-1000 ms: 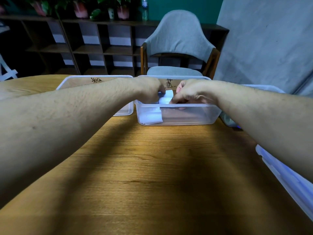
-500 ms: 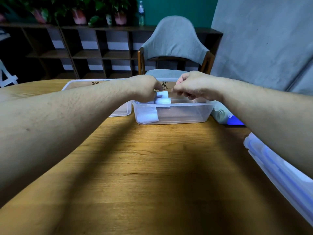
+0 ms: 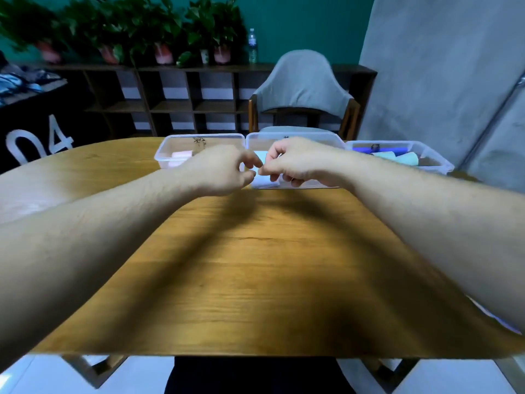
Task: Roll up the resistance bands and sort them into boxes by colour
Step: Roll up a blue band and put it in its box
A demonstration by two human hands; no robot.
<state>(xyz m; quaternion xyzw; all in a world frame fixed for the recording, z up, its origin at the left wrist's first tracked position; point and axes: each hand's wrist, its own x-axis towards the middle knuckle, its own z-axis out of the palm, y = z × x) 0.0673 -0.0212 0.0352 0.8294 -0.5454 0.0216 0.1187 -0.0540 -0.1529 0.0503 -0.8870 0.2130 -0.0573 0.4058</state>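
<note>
At the table's [image 3: 255,280] far edge, both hands meet over the middle box [image 3: 295,136]. The left hand [image 3: 224,172] and right hand [image 3: 295,160] have curled fingers pinching a pale blue band [image 3: 260,163] between them, its rolled part [image 3: 265,183] lying in the box just below.

Three clear plastic boxes in a row at the far edge of the table: left box [image 3: 181,143], middle box [image 3: 326,137], right box [image 3: 426,147]. One pink roll [image 3: 181,155] in the left box. One pale blue band [image 3: 265,182] in the middle box. In the right box, two mint-green rolls [image 3: 409,159] and one dark blue band [image 3: 377,150]. Two hands: left [image 3: 224,172], right [image 3: 298,163]. One grey chair [image 3: 304,86] beyond. One water bottle [image 3: 252,45] on the far shelf.
</note>
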